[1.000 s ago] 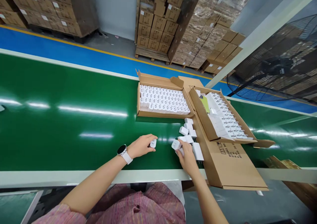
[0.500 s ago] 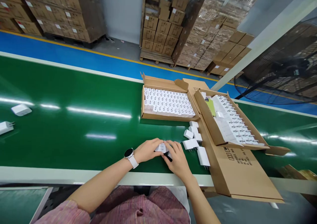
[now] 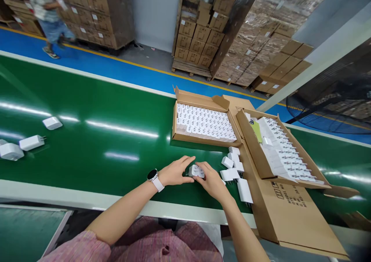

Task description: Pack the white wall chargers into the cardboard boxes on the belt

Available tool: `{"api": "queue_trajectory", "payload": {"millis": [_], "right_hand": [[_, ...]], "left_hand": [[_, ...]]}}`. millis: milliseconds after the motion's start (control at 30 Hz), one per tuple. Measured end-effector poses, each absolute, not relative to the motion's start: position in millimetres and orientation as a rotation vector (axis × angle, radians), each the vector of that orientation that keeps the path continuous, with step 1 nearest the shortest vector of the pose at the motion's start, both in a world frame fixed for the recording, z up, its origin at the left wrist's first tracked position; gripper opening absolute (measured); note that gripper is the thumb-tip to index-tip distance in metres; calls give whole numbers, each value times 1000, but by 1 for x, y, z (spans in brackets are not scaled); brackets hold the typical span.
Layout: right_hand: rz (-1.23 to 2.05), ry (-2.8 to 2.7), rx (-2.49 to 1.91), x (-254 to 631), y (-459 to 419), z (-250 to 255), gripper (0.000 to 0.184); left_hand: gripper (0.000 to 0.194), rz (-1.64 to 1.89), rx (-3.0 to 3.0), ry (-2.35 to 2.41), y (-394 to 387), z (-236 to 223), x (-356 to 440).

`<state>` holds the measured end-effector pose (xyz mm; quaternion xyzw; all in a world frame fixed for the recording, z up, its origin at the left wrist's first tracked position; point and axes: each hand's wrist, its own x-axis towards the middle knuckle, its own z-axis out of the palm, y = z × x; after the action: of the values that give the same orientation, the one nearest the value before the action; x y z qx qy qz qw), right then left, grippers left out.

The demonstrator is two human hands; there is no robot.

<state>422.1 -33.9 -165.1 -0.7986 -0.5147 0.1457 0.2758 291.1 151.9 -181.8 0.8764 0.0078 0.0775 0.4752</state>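
Observation:
My left hand (image 3: 174,173), with a white watch on its wrist, and my right hand (image 3: 211,181) meet over the green belt (image 3: 95,146). Between their fingertips they hold small white chargers (image 3: 196,171) side by side. Both hands pinch these pieces. Just right of my right hand lie several loose white chargers (image 3: 233,169) on the belt. Beyond my hands stands a flat cardboard tray (image 3: 203,123) packed with rows of white chargers.
A second open carton (image 3: 278,148) of chargers lies tilted on a cardboard sheet at the right. Three loose chargers (image 3: 30,142) lie on the belt at far left. Pallets of stacked boxes (image 3: 199,26) stand beyond the blue floor strip, where a person (image 3: 48,11) walks. A black fan is at right.
My right hand picked a charger from the loose pile and brought it left to my left hand's charger. The view turned left, showing loose chargers on the belt and a walking person.

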Motion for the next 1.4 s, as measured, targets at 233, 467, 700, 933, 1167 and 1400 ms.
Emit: {"api": "queue_trajectory", "payload": {"millis": [233, 467, 700, 933, 1167, 1400], "right_hand": [[106, -1351, -2116, 483, 24, -132, 37], [111, -1736, -2233, 529, 150, -106, 33], [211, -2021, -2320, 549, 171, -103, 29], [213, -2071, -2370, 539, 178, -115, 33], [97, -1989, -2572, 537, 170, -127, 37], [-110, -1753, -2789, 532, 160, -130, 53]], "left_hand": [[47, 452, 2096, 332, 171, -173, 300], [39, 525, 2123, 367, 179, -181, 302], [33, 523, 2131, 329, 172, -181, 303], [32, 488, 2163, 301, 166, -181, 304], [32, 487, 2181, 306, 167, -183, 305], [31, 501, 2245, 318, 169, -186, 304]]}}
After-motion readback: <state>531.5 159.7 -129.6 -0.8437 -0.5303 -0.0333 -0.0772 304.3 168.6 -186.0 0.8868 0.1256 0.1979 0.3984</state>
